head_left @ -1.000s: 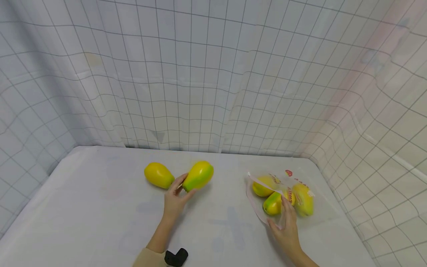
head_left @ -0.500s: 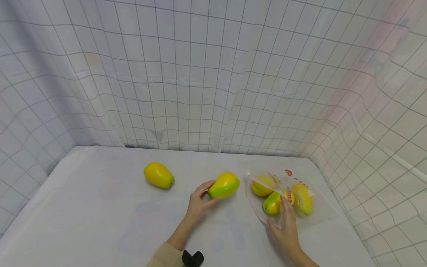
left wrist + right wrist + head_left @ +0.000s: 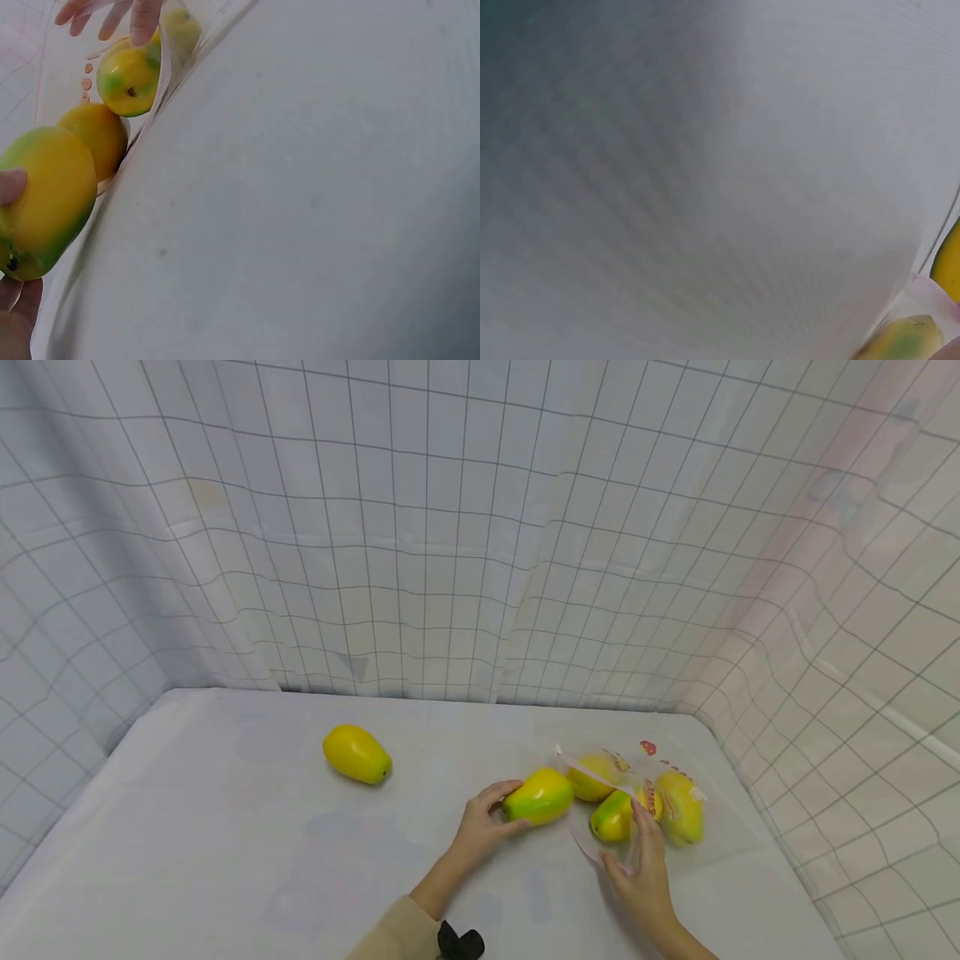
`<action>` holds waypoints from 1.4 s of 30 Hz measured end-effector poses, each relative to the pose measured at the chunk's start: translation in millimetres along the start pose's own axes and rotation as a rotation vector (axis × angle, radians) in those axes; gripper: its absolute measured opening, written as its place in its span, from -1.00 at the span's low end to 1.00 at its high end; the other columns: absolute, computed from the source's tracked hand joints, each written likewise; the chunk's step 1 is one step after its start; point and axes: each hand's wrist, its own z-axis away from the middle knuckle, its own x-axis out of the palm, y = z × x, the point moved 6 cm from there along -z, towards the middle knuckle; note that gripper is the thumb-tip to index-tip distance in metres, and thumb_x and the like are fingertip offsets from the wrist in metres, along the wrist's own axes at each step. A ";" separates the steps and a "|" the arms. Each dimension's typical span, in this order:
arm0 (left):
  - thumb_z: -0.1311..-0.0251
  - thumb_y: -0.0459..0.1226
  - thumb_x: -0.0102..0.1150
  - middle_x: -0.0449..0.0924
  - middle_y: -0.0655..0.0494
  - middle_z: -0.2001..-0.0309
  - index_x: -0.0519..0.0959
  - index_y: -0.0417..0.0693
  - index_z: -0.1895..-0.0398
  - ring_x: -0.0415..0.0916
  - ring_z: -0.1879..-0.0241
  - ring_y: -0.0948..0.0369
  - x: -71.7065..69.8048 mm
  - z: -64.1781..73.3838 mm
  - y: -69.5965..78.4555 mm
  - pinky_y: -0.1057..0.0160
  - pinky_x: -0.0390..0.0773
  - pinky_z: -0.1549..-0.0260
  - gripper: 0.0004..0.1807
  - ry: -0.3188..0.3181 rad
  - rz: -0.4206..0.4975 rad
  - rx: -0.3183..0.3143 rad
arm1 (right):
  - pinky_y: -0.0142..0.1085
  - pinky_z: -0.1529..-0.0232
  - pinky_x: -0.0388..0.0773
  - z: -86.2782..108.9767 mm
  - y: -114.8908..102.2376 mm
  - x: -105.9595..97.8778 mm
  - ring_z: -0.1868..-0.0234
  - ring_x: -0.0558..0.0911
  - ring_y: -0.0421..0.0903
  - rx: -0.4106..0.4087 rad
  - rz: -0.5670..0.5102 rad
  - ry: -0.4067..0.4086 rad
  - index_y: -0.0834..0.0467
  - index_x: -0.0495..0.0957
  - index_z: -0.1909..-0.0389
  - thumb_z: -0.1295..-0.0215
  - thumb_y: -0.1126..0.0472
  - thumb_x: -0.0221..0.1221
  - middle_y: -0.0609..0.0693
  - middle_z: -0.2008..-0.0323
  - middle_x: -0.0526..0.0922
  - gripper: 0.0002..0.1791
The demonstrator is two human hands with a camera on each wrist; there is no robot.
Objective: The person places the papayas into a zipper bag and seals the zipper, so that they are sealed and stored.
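A glossy yellow-green fruit [image 3: 540,796] is gripped by the left hand [image 3: 483,827] at its narrower stem end, with thumb and fingers curled around opposite sides and the broad end pointed towards the mouth of a clear bag [image 3: 648,748]. The bag lies near the far right corner of the counter [image 3: 247,843], and three more fruits [image 3: 611,822] can be seen inside it. The held fruit is placed right at the mouth; whether the nearest bagged one is touched cannot be told. The bag's rim is touched by the right hand [image 3: 641,877], its fingers fairly straight and thumb spread wide; whether the film is also pinched cannot be told. A loose fruit [image 3: 357,754] is left lying towards the counter's far edge, left of its middle. The skin is judged firm, smooth and rather slippery, the weight uncertain but probably modest; the stem end seems best held, so that the broad end is left free. The bag is judged thin and limp, best handled by its rim.
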 end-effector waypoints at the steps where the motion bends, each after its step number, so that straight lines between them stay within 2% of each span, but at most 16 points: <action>1: 0.07 -0.42 0.33 0.47 -0.20 -0.05 0.45 -0.34 -0.05 0.40 -0.06 -0.08 2.0 -0.4 -0.8 0.02 0.47 0.01 -0.47 -0.005 -0.005 -0.003 | -0.61 -0.28 -0.03 0.2 0.6 0.2 -0.26 0.09 -0.39 0.006 -0.004 -0.003 0.42 0.11 -0.27 0.35 0.60 0.35 0.34 -0.21 0.20 0.01; 8: 0.05 -0.42 0.32 0.46 -0.21 -0.06 0.44 -0.35 -0.06 0.39 -0.08 -0.07 9.9 -4.0 0.3 0.02 0.43 -0.04 -0.47 -0.027 0.002 -0.014 | -0.60 -0.27 0.01 -0.5 -2.0 0.1 -0.24 0.14 -0.34 -0.055 0.004 0.030 0.46 0.13 -0.24 0.44 0.63 0.36 0.38 -0.19 0.22 0.03; 14: 0.04 -0.41 0.31 0.45 -0.21 -0.07 0.43 -0.36 -0.07 0.39 -0.07 -0.06 16.9 -9.5 1.4 0.05 0.45 -0.03 -0.47 -0.060 -0.015 0.015 | -0.62 -0.25 0.01 -4.4 -12.7 -1.4 -0.21 0.16 -0.33 -0.079 0.000 0.051 0.55 0.15 -0.16 0.56 0.70 0.34 0.45 -0.11 0.25 0.03; 16: 0.04 -0.42 0.31 0.46 -0.21 -0.06 0.43 -0.36 -0.07 0.40 -0.06 -0.07 20.1 -12.0 -0.7 0.08 0.46 -0.03 -0.47 -0.064 -0.023 0.032 | -0.62 -0.25 0.03 -7.5 -21.1 -3.4 -0.17 0.22 -0.24 -0.091 -0.012 0.055 0.58 0.15 -0.14 0.56 0.71 0.32 0.49 -0.08 0.25 0.00; 20: 0.05 -0.39 0.33 0.47 -0.16 -0.06 0.44 -0.31 -0.08 0.41 -0.06 -0.05 30.0 -18.8 -18.4 0.10 0.48 -0.01 -0.46 -0.051 -0.038 0.052 | -0.62 -0.24 0.05 -10.7 -29.7 -5.0 -0.12 0.26 -0.12 -0.114 -0.019 0.057 0.59 0.15 -0.13 0.57 0.73 0.29 0.50 -0.06 0.25 -0.02; 23: 0.05 -0.34 0.35 0.47 -0.07 -0.08 0.45 -0.21 -0.10 0.41 -0.07 0.02 36.8 -24.0 -32.3 0.14 0.48 -0.01 -0.44 -0.048 -0.047 0.043 | -0.63 -0.24 0.05 -8.3 -22.4 -2.9 -0.15 0.25 -0.19 -0.117 -0.013 0.056 0.58 0.15 -0.14 0.58 0.72 0.30 0.48 -0.07 0.25 0.00; 25: 0.05 -0.30 0.35 0.47 -0.02 -0.08 0.45 -0.17 -0.10 0.40 -0.08 0.06 39.7 -26.5 -36.4 0.17 0.47 -0.02 -0.44 -0.054 -0.045 0.037 | -0.63 -0.24 0.04 -5.4 -14.0 -0.6 -0.17 0.22 -0.25 -0.114 -0.007 0.053 0.57 0.15 -0.14 0.59 0.71 0.32 0.47 -0.08 0.26 0.02; 29: 0.04 -0.25 0.35 0.45 -0.01 -0.10 0.45 -0.15 -0.11 0.38 -0.11 0.09 44.9 -30.1 -39.4 0.21 0.44 -0.06 -0.43 -0.071 -0.032 0.036 | -0.63 -0.24 0.04 -0.9 -2.0 2.2 -0.21 0.18 -0.30 -0.107 0.002 0.046 0.55 0.15 -0.16 0.59 0.69 0.36 0.46 -0.11 0.25 0.05; 36: 0.02 -0.20 0.33 0.41 -0.02 -0.08 0.45 -0.15 -0.12 0.38 -0.08 0.11 53.3 -34.7 -41.3 0.25 0.42 -0.08 -0.42 -0.071 -0.071 0.033 | -0.61 -0.25 0.05 1.2 3.1 2.8 -0.22 0.17 -0.36 -0.038 -0.021 0.007 0.44 0.12 -0.26 0.43 0.65 0.37 0.37 -0.17 0.24 0.04; 39: 0.02 -0.20 0.33 0.40 -0.01 -0.04 0.45 -0.14 -0.13 0.39 -0.03 0.13 55.9 -36.3 -42.3 0.26 0.44 -0.05 -0.42 -0.059 -0.079 0.018 | -0.60 -0.25 0.05 1.2 3.2 2.8 -0.20 0.22 -0.29 -0.032 -0.023 0.005 0.44 0.12 -0.26 0.43 0.65 0.37 0.37 -0.17 0.24 0.04; 42: 0.02 -0.20 0.33 0.41 0.00 -0.02 0.45 -0.15 -0.13 0.40 0.03 0.15 58.1 -37.5 -42.7 0.31 0.48 0.05 -0.42 -0.040 -0.079 -0.003 | -0.62 -0.24 0.05 0.6 2.5 3.1 -0.12 0.29 -0.09 -0.056 -0.009 0.015 0.46 0.13 -0.24 0.48 0.67 0.37 0.38 -0.16 0.25 0.06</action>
